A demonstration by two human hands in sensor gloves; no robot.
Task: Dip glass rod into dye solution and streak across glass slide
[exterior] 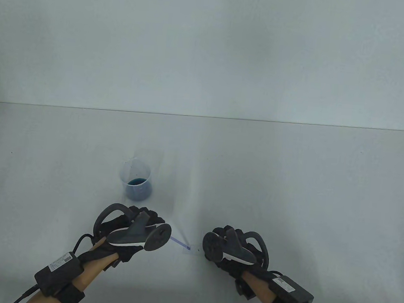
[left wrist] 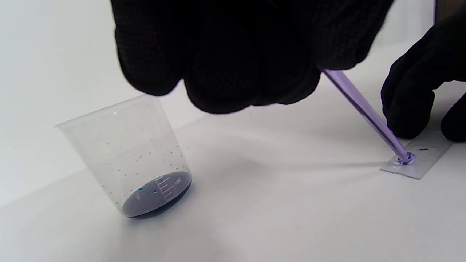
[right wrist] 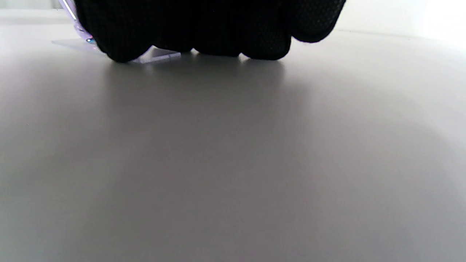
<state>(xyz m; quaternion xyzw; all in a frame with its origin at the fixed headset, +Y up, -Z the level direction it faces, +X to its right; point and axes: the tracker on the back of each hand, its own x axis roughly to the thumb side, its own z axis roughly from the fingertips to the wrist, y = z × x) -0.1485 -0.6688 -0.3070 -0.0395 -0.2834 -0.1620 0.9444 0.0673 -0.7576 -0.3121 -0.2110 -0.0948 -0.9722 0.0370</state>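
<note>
My left hand [exterior: 142,229] grips a thin purple glass rod [exterior: 179,243], which slants down to the right. In the left wrist view the rod [left wrist: 364,109] ends with its tip on the near end of a clear glass slide [left wrist: 422,160], where a small blue drop sits. My right hand [exterior: 230,247] rests its fingertips [left wrist: 407,105] on the slide's far part. The right wrist view shows those fingers [right wrist: 204,32] pressed down over the slide [right wrist: 156,55]. A clear plastic beaker [exterior: 135,183] with dark blue dye at its bottom stands behind my left hand; it also shows in the left wrist view [left wrist: 134,156].
A white table [exterior: 290,187] runs to a far edge against a pale wall. Cables trail from both wrist units toward the bottom edge. Small dye droplets speckle the beaker's inner wall.
</note>
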